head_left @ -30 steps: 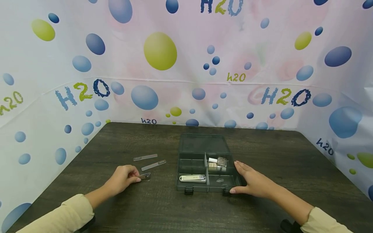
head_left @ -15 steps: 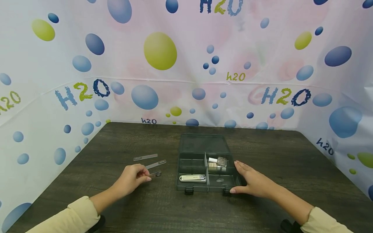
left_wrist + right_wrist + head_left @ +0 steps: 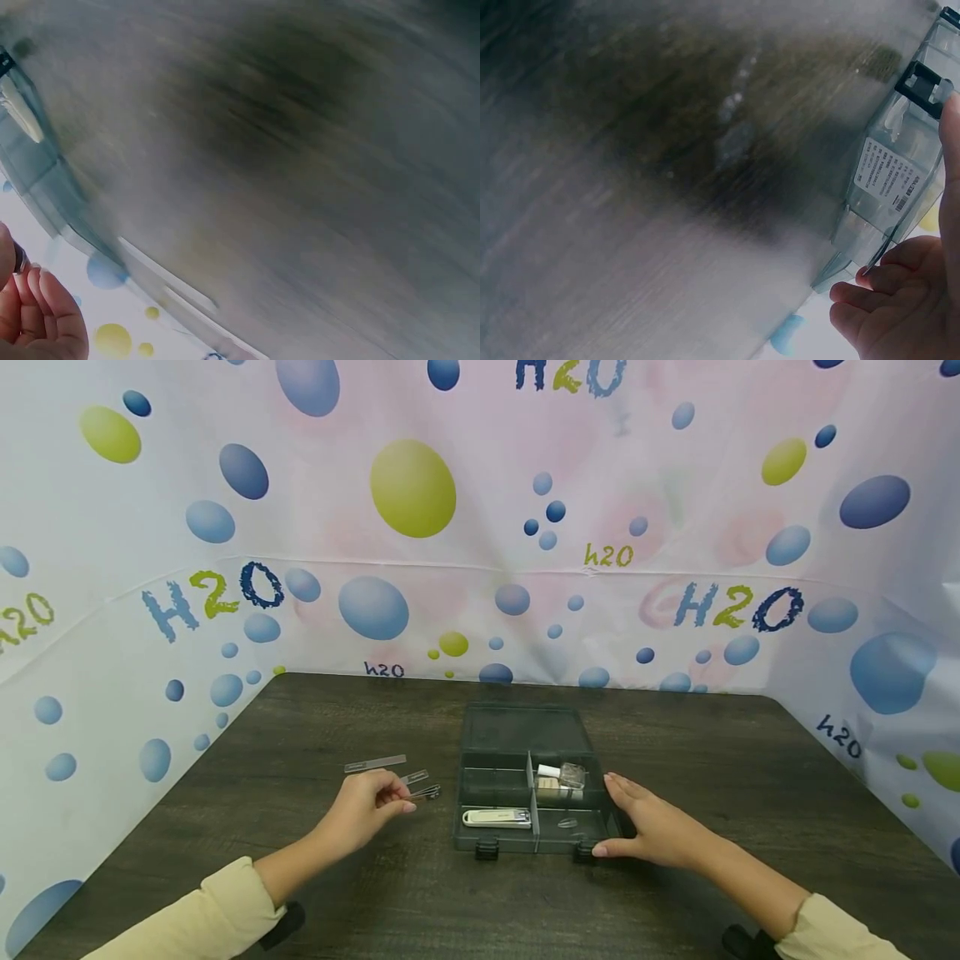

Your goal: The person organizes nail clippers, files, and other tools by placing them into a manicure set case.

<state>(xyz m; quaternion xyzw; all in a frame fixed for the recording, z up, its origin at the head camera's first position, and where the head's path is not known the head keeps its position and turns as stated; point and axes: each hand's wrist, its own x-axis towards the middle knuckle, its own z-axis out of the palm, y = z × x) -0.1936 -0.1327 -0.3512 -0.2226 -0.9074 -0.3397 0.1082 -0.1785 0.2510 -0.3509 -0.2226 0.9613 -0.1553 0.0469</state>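
Observation:
My left hand point(image 3: 367, 808) pinches a small shiny metal clip-like piece point(image 3: 427, 792), its looped outer end pointing toward the box. Only a dark bit of this metal piece point(image 3: 20, 259) shows between the fingers in the left wrist view. To the right, a dark translucent divided box point(image 3: 493, 783) lies with its lid folded back. A cream nail clipper point(image 3: 495, 818) is in its front left compartment. My right hand point(image 3: 652, 827) rests at the box's right side, fingers extended along it and thumb at the front right latch point(image 3: 922, 88).
Two clear flat strips lie left of the box: one strip point(image 3: 375, 763) behind the left hand, another strip point(image 3: 416, 776) partly covered by it. The back right compartment holds a small clear case point(image 3: 572, 776) and other small pieces. A patterned sheet point(image 3: 480, 610) stands behind the table.
My left hand has moved right and slightly away from me with the metal piece, nearing the box. It now covers part of the nearer strip. The right hand has stayed at the box.

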